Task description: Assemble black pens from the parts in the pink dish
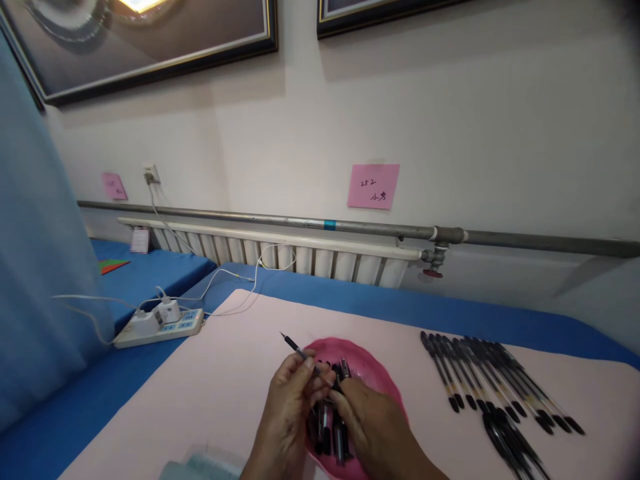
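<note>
Over a pink scalloped bowl [377,370], my left hand [287,403] pinches a slim gel pen [291,343]. Its bare, pointed tip faces up and to the left, above a black grip section. My right hand [377,423] is closed at the pen's rear end, its fingertips close to those of my left; the exact grip there is partly hidden. Below both hands, the bowl holds several black and clear pen parts [339,440]. On the right, several assembled-looking black pens [480,377] lie side by side in a slanted row, with a bunch of slender black pieces [515,443] nearer me.
Pale pink paper [210,380] covers much of the blue tabletop [345,293]. A power strip [183,325] with plugged-in chargers and white cables lies at left, beside a blue curtain [45,267]. A radiator [320,260] and metal pipe run along the wall. A teal item [200,467] is at the front edge.
</note>
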{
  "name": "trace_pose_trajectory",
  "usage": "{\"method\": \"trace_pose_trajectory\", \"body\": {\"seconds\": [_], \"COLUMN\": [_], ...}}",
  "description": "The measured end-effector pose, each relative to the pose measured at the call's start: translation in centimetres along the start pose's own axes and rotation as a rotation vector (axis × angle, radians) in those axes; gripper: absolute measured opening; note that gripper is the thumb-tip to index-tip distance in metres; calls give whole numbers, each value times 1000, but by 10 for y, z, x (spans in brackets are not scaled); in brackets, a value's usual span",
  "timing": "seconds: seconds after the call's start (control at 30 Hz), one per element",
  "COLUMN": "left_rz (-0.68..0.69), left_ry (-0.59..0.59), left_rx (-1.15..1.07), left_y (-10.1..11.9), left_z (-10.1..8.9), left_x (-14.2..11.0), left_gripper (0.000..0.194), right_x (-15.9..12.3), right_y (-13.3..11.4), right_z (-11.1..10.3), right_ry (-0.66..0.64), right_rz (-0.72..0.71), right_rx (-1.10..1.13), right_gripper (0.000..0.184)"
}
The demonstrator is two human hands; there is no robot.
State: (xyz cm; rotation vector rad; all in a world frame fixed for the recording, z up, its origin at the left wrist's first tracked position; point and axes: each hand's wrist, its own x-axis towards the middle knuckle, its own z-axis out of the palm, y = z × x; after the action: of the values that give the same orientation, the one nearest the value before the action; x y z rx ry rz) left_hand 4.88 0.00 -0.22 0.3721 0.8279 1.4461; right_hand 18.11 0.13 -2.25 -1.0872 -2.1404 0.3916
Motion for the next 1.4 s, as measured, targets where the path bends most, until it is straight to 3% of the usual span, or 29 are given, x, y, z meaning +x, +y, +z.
{"method": "trace_pose_trajectory", "body": {"seconds": [0.17,0.27,0.57,0.87,1.4], "left_rz": [-14,-15,68,43,46], "left_ry": [-50,-29,94,167,93], "left_rx": [-11,-14,61,97,121], "left_y": [4,8,25,27,25], "left_z": [1,0,-14,-13,-8], "left_x": [-2,-1,6,9,3], "left_gripper": [29,28,20,23,34], "right_x": [5,8,14,12,3], "right_y": [-12,-15,5,10,12], "right_z": [-2,-4,-28,-22,-5], "right_ry": [-100,-115,88,47,-214], "right_rz": [274,359,518,449,42], "right_rx": [370,485,464,343,-120], "right_gripper": [31,34,29,28,18]}}
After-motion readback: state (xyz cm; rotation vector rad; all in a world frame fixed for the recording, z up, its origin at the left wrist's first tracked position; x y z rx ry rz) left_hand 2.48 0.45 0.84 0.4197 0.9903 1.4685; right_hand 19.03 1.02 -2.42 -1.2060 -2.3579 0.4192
